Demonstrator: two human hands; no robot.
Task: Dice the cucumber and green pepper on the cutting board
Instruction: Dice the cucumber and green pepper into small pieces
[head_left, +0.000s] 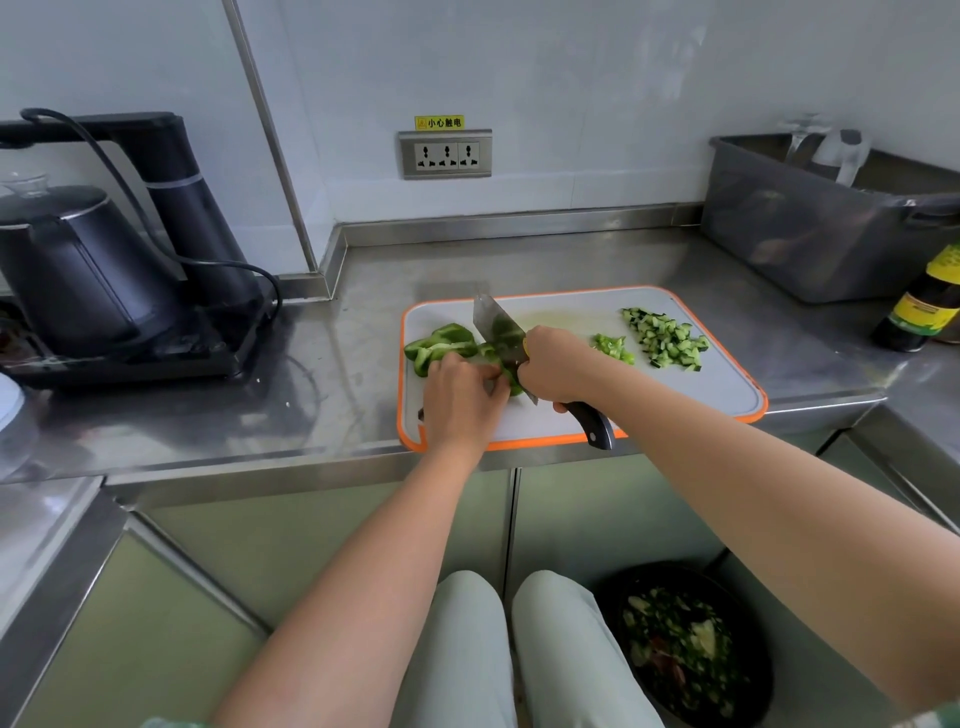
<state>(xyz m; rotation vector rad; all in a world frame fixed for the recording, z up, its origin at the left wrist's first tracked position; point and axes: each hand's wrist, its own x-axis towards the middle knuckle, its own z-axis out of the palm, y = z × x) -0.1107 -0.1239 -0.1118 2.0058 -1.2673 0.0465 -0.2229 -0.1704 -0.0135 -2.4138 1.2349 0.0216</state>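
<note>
1. White plastic cutting board with an orange rim (701, 395): lies at the front edge of the brushed steel counter (337, 364), where both arms reach it easily.
2. Broad steel cleaver with a dark handle (496, 327): the right hand (558, 366) is wrapped firmly round the handle, close up against the blade, likely for control. The blade is tilted, with its edge down among the pepper.
3. Glossy green pepper in large pieces (441, 343): on the board's left part. The left hand (460, 400) pins the nearest strip just beside the blade with its fingers curled over it. This probably keeps the tips back from the edge, though the hand hides exactly where they sit.
4. Small heap of pale-green diced pepper (615, 349): right of the cleaver, apparently pushed aside to keep the cutting zone free.
5. Larger heap of diced cucumber, dark skin and pale flesh (667, 338): near the board's far right corner, just beside the pepper heap but separate. Judged: cucumber finished, pepper mostly uncut.
6. Black electric kettle (78, 270): on the counter to the left, well apart.
7. Grey plastic tub (810, 228) and dark bottle with a yellow label (924, 306): at the right rear.
8. Dark round bin of vegetable scraps (685, 649): on the floor below the right arm, presumably placed to take trimmings.
</note>
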